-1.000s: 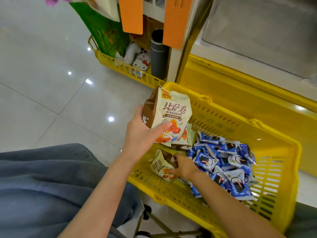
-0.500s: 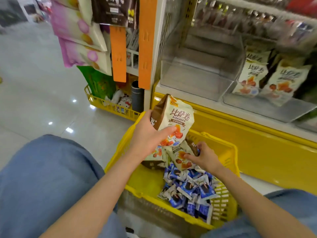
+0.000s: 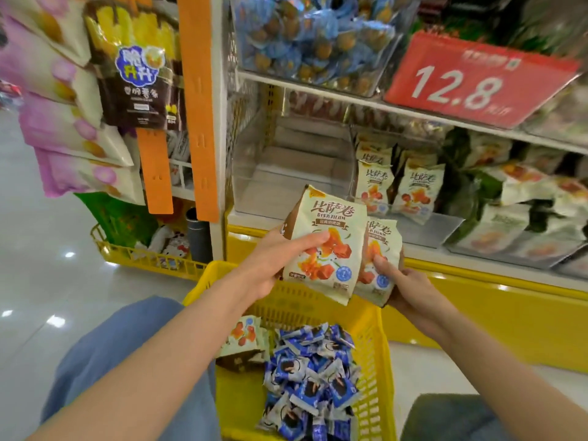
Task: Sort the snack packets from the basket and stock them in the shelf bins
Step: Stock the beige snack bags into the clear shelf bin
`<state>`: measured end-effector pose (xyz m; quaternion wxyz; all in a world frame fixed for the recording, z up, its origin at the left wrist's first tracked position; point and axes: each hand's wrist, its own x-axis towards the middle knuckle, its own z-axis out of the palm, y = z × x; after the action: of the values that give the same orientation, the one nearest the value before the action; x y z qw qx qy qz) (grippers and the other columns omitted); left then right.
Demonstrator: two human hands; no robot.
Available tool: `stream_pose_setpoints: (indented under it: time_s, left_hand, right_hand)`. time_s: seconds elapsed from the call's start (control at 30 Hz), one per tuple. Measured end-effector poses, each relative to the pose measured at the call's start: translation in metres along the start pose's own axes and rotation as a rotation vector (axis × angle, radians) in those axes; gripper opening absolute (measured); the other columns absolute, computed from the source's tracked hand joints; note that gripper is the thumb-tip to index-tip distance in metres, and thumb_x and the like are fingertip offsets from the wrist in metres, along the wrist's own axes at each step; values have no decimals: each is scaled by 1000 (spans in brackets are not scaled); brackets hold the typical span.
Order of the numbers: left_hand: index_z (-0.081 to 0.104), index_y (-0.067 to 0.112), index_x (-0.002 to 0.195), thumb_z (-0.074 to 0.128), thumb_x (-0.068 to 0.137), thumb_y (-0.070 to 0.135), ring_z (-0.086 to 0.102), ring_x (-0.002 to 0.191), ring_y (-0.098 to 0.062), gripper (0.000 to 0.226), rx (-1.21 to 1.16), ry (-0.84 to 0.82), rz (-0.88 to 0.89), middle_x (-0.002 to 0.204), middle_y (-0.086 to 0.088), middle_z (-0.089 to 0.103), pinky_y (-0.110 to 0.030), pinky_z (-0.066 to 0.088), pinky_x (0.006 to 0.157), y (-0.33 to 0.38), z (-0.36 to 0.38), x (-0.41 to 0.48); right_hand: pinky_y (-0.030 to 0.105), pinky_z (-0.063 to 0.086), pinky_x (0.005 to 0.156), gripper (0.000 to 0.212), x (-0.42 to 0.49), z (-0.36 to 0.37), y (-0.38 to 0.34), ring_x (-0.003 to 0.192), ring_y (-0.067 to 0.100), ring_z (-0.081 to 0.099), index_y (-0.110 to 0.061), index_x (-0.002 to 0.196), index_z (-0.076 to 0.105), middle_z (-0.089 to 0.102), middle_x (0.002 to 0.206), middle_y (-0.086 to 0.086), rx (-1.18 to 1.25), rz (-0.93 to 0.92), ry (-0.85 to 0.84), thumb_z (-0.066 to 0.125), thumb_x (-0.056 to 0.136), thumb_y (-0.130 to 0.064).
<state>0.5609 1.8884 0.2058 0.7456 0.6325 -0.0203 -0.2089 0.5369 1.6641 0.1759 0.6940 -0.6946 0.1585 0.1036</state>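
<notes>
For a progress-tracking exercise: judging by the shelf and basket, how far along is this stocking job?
Done: cream packets stand in a shelf bin. In hand: the left hand grips the front packet, the right hand the rear packet. Left: one loose packet and blue packets lie in the yellow basket.

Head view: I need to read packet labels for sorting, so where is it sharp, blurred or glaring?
Head view: the front packet in the left hand is sharp; the second packet in the right hand is half hidden behind it; the upper bin packets and red price sign are motion-smeared; bright glare spots dot the floor.
</notes>
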Motion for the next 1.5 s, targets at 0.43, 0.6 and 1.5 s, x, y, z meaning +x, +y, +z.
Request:
stream_pose_setpoints:
  time_s: [0.43, 0.6, 1.5]
  left_hand:
    - [67, 21, 102, 79, 53, 39, 70, 90, -22, 53, -49, -251, -46, 99, -7, 72, -30, 58, 69, 6, 12, 63]
    - [63, 20, 104, 78, 56, 37, 71, 85, -20, 54, -118, -130, 9, 93, -5, 74, -27, 58, 63, 9, 10, 82]
    - [56, 37, 95, 80, 47, 44, 68, 69, 1, 54, -10, 203, 82, 83, 14, 71, -11, 47, 47, 8, -5, 102]
  right_hand:
    - [23, 56, 61, 37, 31, -48, -49, 83, 18, 71, -13, 110, 60, 74, 93, 5, -244, -36, -64, 58, 83, -39]
    - [22, 57, 60, 37, 66, -74, -99, 84, 14, 71, -12, 120, 54, 74, 97, 0, -141, -294, 243, 58, 90, -33]
    - [28, 38, 85, 83, 205, -53, -143, 118, 21, 51, -29, 134, 44, 53, 135, -4, -1724, -493, 61, 75, 63, -58]
